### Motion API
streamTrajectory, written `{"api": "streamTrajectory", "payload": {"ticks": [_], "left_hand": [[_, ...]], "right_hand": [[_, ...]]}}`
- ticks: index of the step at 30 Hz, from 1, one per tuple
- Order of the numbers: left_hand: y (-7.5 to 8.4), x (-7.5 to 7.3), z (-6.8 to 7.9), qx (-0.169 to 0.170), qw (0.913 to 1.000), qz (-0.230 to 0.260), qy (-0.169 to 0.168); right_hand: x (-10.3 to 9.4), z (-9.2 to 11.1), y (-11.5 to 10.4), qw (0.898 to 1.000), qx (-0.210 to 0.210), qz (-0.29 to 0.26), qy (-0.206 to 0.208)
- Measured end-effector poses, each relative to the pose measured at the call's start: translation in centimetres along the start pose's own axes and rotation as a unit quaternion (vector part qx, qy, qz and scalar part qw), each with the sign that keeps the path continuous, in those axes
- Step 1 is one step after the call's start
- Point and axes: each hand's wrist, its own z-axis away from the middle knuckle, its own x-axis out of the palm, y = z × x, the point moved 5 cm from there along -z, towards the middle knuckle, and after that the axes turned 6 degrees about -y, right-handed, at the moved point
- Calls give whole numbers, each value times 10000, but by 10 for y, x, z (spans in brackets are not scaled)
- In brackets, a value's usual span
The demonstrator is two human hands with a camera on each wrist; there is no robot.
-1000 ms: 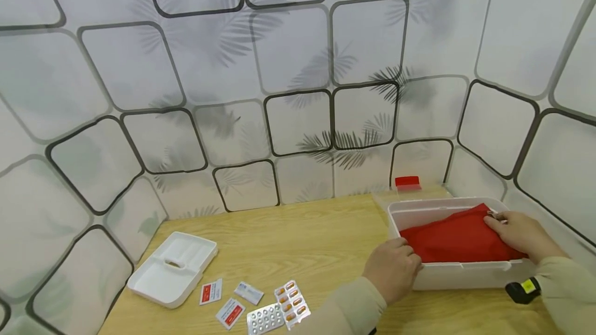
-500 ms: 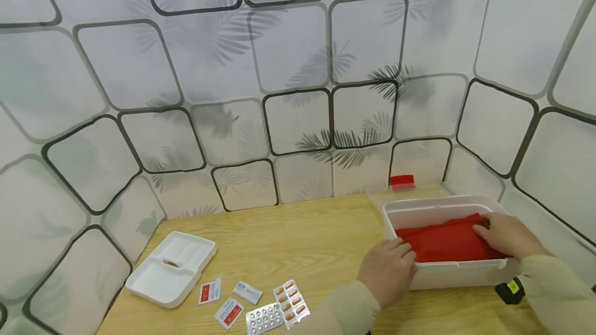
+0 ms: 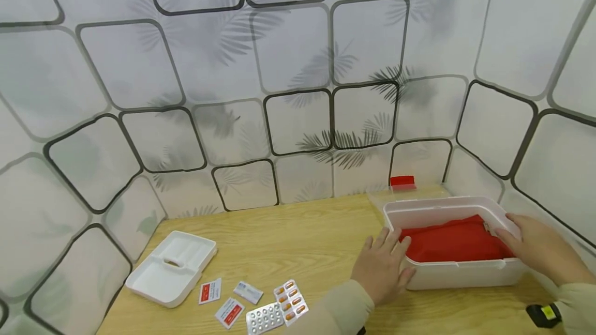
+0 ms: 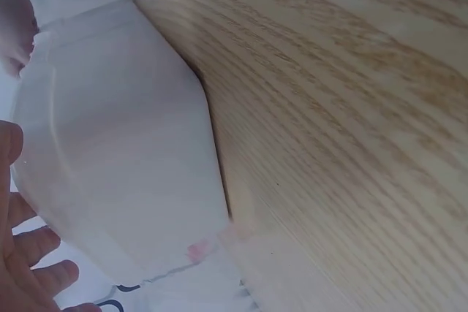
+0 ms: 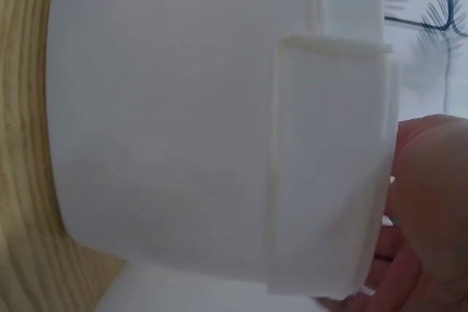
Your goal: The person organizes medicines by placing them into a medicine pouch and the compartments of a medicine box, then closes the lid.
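A white plastic box [image 3: 465, 277] stands at the right of the table. Inside it lies a red fabric pouch [image 3: 449, 242], with a small metallic bit near its right corner. My left hand [image 3: 379, 268] has its fingers spread and touches the box's left front corner. At the right end, my right hand [image 3: 547, 244] is at the rim, fingers loosely extended and the thumb over the edge. The right wrist view shows the outer wall [image 5: 168, 122] of the box and part of this hand [image 5: 424, 210] beside its lip. Neither hand holds the pouch.
On the left lies a white compartment tray [image 3: 163, 273]. Between tray and box are several red-and-white packets [image 3: 230, 313], a silver blister pack [image 3: 264, 319] and one with orange capsules [image 3: 291, 301]. A clear lid with a red latch [image 3: 402, 181] stands behind the box.
My right hand has let go of the pouch's corner and moved right to the rim. The pouch has settled flatter inside the box. My left fingers have loosened from the edge and straightened.
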Motion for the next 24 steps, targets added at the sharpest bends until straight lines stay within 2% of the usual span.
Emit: {"api": "streamTrajectory", "payload": {"ticks": [5, 10, 16, 24], "left_hand": [[-3, 2, 2, 92, 9999, -97, -42], [-11, 3, 11, 87, 9998, -203, -33], [-33, 2, 30, 30, 9998, -204, 21], [-71, -7, 71, -121, 9994, 195, 250]], "right_hand": [[7, 3, 7, 9989, 79, -36, -458], [12, 4, 0, 9982, 156, -25, -573], [18, 7, -26, 9975, -56, -221, -661], [26, 17, -71, 9934, -855, -678, -353]]}}
